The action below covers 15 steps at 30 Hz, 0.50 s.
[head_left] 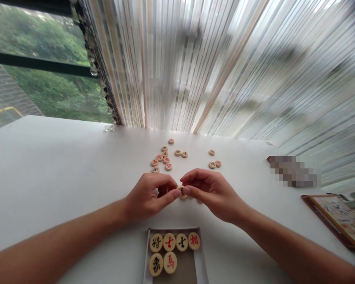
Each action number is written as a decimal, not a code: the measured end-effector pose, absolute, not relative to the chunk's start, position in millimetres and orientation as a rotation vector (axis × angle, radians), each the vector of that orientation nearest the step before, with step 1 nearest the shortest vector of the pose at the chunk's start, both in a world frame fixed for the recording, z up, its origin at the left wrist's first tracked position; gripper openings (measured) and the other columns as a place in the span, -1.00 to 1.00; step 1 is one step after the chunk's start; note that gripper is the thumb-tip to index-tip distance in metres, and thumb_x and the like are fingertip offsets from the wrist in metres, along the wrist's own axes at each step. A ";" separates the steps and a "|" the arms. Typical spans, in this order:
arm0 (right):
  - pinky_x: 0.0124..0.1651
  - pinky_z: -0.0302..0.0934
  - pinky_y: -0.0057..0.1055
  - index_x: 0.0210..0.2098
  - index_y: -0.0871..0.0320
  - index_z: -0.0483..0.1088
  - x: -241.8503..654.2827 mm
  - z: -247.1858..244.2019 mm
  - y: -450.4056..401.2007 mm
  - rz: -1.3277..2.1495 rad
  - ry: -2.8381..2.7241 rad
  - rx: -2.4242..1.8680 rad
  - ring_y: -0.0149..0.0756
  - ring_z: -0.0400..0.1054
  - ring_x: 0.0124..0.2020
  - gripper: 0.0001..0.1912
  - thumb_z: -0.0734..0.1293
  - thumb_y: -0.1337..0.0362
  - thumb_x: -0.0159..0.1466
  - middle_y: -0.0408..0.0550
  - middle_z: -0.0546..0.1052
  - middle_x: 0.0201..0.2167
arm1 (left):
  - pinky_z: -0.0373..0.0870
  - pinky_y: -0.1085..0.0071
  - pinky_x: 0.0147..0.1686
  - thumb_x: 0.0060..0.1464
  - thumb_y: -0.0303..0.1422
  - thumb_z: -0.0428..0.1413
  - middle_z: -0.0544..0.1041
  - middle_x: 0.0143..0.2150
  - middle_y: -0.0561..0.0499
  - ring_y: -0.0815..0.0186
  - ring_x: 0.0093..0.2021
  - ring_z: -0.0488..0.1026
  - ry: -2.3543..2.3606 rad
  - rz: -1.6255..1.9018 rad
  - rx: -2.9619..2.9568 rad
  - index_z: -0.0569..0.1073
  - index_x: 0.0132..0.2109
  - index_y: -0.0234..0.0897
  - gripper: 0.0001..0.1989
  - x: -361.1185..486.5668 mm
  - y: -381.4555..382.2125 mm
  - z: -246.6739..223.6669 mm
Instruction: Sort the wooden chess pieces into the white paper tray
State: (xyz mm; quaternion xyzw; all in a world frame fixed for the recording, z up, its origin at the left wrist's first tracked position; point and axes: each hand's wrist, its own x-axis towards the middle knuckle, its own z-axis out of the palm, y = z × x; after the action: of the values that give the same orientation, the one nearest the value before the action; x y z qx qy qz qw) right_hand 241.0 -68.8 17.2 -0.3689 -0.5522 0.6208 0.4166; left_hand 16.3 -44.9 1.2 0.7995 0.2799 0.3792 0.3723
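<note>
- In the head view, the shallow box [183, 269] is the landmark; it rests on the tabletop [85, 169] nearest the person.
- Just beyond the box is a round game piece [182, 192] with a dark character, caught between both hands.
- The left hand [149, 196], beyond the box and to its left, pinches the near side of that piece with thumb and finger.
- The right hand [215, 194], beyond the box and to its right, has its thumb pressed on the opposite edge, fingers curled behind.
- The piece looks like wood: probably light, stiff and hard to damage, its polished face perhaps a little slippery.
- The rounded rim seems the best hold, thumb against fingertip, leaving the flat faces free.
- Inside the box, six seated pieces [169, 241] lie face up, four in the far row, two nearer; their snug edges would likely suit fingertips from above.
- Well beyond the box, loose pieces [166, 160] lie in a cluster, with three outlying pieces [212, 165] farther right, low enough to need a rim pinch.
</note>
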 end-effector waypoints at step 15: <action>-0.41 0.38 -0.47 -0.20 0.20 0.63 235.5 19.8 -76.7 1.376 -1.566 -1.003 -0.35 0.51 -0.43 -0.66 0.56 0.02 0.31 -0.02 0.65 -0.40 | 0.38 0.53 -0.44 0.33 -0.33 0.19 0.64 -0.40 -0.04 0.39 -0.45 0.49 0.711 0.999 2.014 0.61 -0.24 -0.37 -0.79 16.1 -45.0 2.8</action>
State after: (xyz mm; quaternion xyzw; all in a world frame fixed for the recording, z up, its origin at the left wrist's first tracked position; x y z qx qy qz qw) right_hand 235.5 -76.7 19.8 -0.3968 -0.6198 0.5444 0.4025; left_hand 16.1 -45.0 2.8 0.7894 0.2787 0.3917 0.3819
